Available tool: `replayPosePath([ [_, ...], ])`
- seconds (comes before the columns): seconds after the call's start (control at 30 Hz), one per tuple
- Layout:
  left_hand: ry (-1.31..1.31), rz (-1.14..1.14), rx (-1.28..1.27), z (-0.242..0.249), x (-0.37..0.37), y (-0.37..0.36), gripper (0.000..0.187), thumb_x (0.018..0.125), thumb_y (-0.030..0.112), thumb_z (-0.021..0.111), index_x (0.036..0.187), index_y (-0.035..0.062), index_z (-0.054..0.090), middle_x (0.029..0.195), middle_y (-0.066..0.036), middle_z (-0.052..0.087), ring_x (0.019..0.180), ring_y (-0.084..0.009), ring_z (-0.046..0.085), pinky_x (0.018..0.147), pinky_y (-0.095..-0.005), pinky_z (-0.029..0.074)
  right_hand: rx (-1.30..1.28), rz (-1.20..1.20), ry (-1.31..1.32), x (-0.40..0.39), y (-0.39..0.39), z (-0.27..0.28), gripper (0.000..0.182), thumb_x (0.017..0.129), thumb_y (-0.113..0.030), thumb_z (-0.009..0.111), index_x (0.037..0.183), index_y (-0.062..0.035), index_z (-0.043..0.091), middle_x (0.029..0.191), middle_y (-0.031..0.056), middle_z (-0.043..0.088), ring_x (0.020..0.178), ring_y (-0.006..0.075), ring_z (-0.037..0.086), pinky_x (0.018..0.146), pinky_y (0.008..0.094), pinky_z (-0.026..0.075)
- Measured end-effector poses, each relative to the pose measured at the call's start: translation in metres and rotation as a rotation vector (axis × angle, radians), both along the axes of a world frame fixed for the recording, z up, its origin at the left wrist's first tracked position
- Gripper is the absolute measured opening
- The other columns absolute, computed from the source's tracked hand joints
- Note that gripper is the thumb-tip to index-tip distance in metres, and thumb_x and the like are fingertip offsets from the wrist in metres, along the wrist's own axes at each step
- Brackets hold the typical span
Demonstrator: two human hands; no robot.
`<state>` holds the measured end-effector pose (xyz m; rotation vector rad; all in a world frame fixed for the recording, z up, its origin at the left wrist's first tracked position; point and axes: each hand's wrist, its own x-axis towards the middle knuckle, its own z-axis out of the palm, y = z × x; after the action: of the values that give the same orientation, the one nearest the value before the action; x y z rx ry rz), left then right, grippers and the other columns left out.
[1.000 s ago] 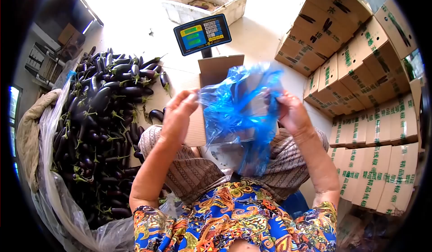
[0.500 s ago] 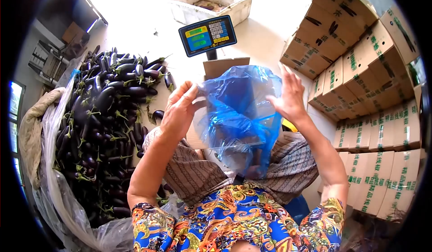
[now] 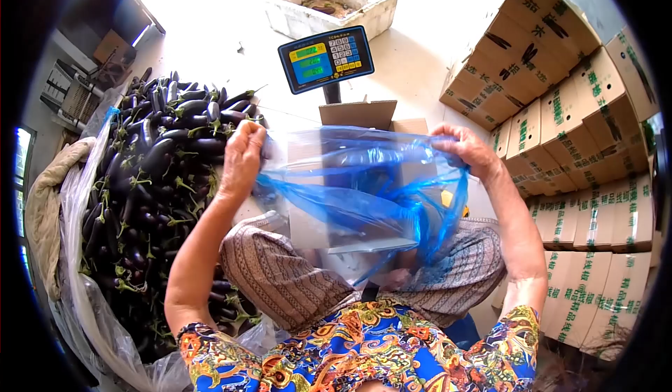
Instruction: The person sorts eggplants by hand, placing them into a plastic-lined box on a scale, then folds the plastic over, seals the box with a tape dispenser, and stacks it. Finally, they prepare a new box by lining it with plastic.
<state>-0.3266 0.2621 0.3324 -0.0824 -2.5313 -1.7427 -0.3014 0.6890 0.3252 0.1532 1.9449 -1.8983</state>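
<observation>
A thin blue plastic bag (image 3: pixel 350 199) is stretched wide between my two hands. My left hand (image 3: pixel 244 155) is closed on its left edge, and my right hand (image 3: pixel 465 148) pinches its right edge. Through the film I see an open cardboard box (image 3: pixel 360 114), its back flap standing up, between my legs. Behind the box rises a digital scale display (image 3: pixel 326 59) with lit green readouts. The bag hangs above and in front of the box; whether it touches the inside cannot be made out.
A large heap of eggplants (image 3: pixel 154 203) lies to my left, edged by clear plastic sheeting (image 3: pixel 91 287). Printed cardboard cartons (image 3: pixel 560 140) are stacked along the right. A white foam crate (image 3: pixel 294 21) stands beyond the scale.
My hands have moved apart, the left one outward to the left. The bag, bunched up before, is now spread wide. My right hand, its fingers spread earlier, has closed on the bag's edge.
</observation>
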Motion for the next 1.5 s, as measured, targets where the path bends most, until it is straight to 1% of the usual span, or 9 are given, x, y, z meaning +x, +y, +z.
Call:
replayPosePath([
  [0.3, 0.341, 0.096, -0.371, -0.042, -0.083, -0.009, 0.013, 0.101, 0.014, 0.054, 0.094, 0.0029, 0.054, 0.061, -0.012, 0.057, 0.054, -0.0216, 0.061, 0.053, -0.0347, 0.047, -0.024, -0.131, 0.096, -0.063, 0.018, -0.021, 0.021, 0.1, -0.022, 0.057, 0.097, -0.005, 0.07, 0.07, -0.0054, 0.055, 0.056, 0.0016, 0.04, 0.05, 0.0165, 0.033],
  [0.57, 0.373, 0.011, -0.624, -0.12, -0.163, -0.009, 0.008, 0.099, 0.011, 0.051, 0.095, 0.0036, 0.052, 0.073, -0.023, 0.063, 0.075, -0.0434, 0.065, 0.063, -0.0487, 0.05, 0.592, -0.091, 0.278, -0.133, 0.031, -0.097, 0.02, 0.093, -0.024, 0.065, 0.091, -0.0051, 0.071, 0.073, -0.0051, 0.06, 0.067, 0.0038, 0.05, 0.064, 0.022, 0.043],
  [0.83, 0.024, -0.187, -0.575, -0.242, -0.114, -0.037, 0.011, 0.091, 0.014, 0.056, 0.097, 0.0038, 0.057, 0.083, -0.026, 0.064, 0.084, -0.0462, 0.063, 0.066, -0.0512, 0.05, 0.736, 0.196, 0.047, -0.096, 0.067, -0.168, 0.028, 0.086, -0.031, 0.063, 0.092, -0.0054, 0.072, 0.074, 0.0082, 0.069, 0.077, 0.0156, 0.066, 0.075, 0.031, 0.05],
  [0.9, 0.096, -0.22, -0.507, -0.26, -0.099, -0.061, 0.01, 0.089, 0.013, 0.058, 0.094, 0.0044, 0.061, 0.077, -0.023, 0.064, 0.08, -0.0424, 0.066, 0.068, -0.0468, 0.051, 1.057, 0.279, 0.06, -0.069, 0.081, -0.168, 0.028, 0.087, -0.033, 0.061, 0.097, -0.0097, 0.073, 0.087, 0.016, 0.071, 0.086, 0.03, 0.069, 0.079, 0.0387, 0.053],
  [0.97, 0.078, -0.088, -0.738, -0.218, -0.09, -0.068, 0.009, 0.088, 0.009, 0.059, 0.096, 0.006, 0.062, 0.082, -0.02, 0.065, 0.08, -0.0355, 0.068, 0.068, -0.0426, 0.052, 1.194, 0.276, 0.116, -0.04, 0.109, -0.175, 0.027, 0.088, -0.032, 0.06, 0.099, -0.0107, 0.072, 0.093, 0.0185, 0.071, 0.09, 0.0355, 0.068, 0.081, 0.0422, 0.053],
  [1.1, -0.013, -0.09, -0.489, -0.098, -0.059, -0.051, 0.042, 0.084, 0.004, 0.067, 0.125, 0.0063, 0.06, 0.108, -0.012, 0.066, 0.09, -0.0225, 0.067, 0.075, -0.0339, 0.054, 1.412, 0.222, 0.148, -0.001, 0.133, -0.119, 0.022, 0.086, -0.021, 0.063, 0.101, -0.0055, 0.07, 0.098, 0.0171, 0.07, 0.091, 0.0319, 0.068, 0.082, 0.0408, 0.054],
  [1.23, -0.027, -0.645, -0.611, -0.013, -0.001, 0.004, 0.064, 0.072, 0.006, 0.08, 0.131, 0.01, 0.056, 0.127, -0.015, 0.053, 0.118, -0.0274, 0.054, 0.093, -0.0386, 0.053, 1.06, 0.258, 0.186, 0.02, 0.094, -0.049, 0.023, 0.083, -0.019, 0.067, 0.101, -0.0036, 0.069, 0.098, 0.0153, 0.07, 0.085, 0.0282, 0.068, 0.08, 0.0383, 0.055],
  [1.4, 0.155, -1.156, -0.784, -0.031, 0.046, 0.052, 0.087, 0.06, 0.018, 0.09, 0.136, 0.0101, 0.047, 0.13, -0.016, 0.048, 0.125, -0.0344, 0.044, 0.108, -0.0458, 0.04, 0.759, 0.614, 0.215, 0.057, -0.005, 0.031, 0.034, 0.076, -0.022, 0.077, 0.104, -0.0045, 0.067, 0.101, 0.013, 0.067, 0.083, 0.0281, 0.067, 0.078, 0.0362, 0.055],
  [1.5, 0.378, -1.217, -0.8, -0.054, 0.061, 0.063, 0.045, 0.074, 0.006, 0.073, 0.117, 0.0081, 0.058, 0.117, -0.011, 0.053, 0.114, -0.028, 0.049, 0.093, -0.0431, 0.045, 0.965, 0.795, 0.515, 0.093, -0.034, 0.038, 0.056, 0.064, -0.028, 0.088, 0.107, -0.0068, 0.057, 0.104, 0.0107, 0.059, 0.096, 0.0285, 0.063, 0.076, 0.0396, 0.053],
])
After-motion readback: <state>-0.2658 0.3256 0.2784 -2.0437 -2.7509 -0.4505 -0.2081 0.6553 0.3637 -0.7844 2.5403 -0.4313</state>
